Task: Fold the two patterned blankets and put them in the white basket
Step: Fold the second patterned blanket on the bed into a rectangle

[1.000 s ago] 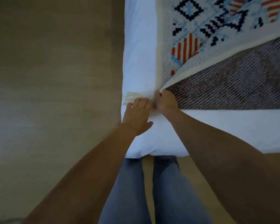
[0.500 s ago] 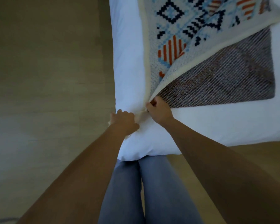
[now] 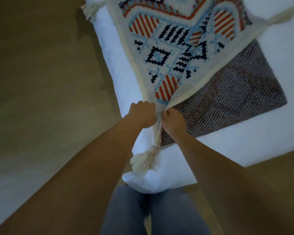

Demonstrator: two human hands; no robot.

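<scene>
A cream knitted blanket (image 3: 170, 48) with blue, navy and orange geometric patterns lies across the white bed (image 3: 244, 141). Under it lies a darker brown-grey woven blanket (image 3: 231, 99), flat on the bed. My left hand (image 3: 142, 114) and my right hand (image 3: 173, 120) grip the cream blanket's near corner side by side. The corner is lifted off the dark blanket. A cream tassel (image 3: 144, 160) hangs from this corner between my forearms. The white basket is out of view.
Two more tassels show, one at the far left corner (image 3: 90, 10) and one at the right corner (image 3: 283, 15). Wooden floor (image 3: 41, 82) runs along the bed's left side. My legs (image 3: 153, 212) stand against the bed's near corner.
Both hands have closed on the cream blanket's corner and raised it. The tassel, earlier bunched under my left hand, now hangs free. The view has tilted and pulled back, showing more blanket.
</scene>
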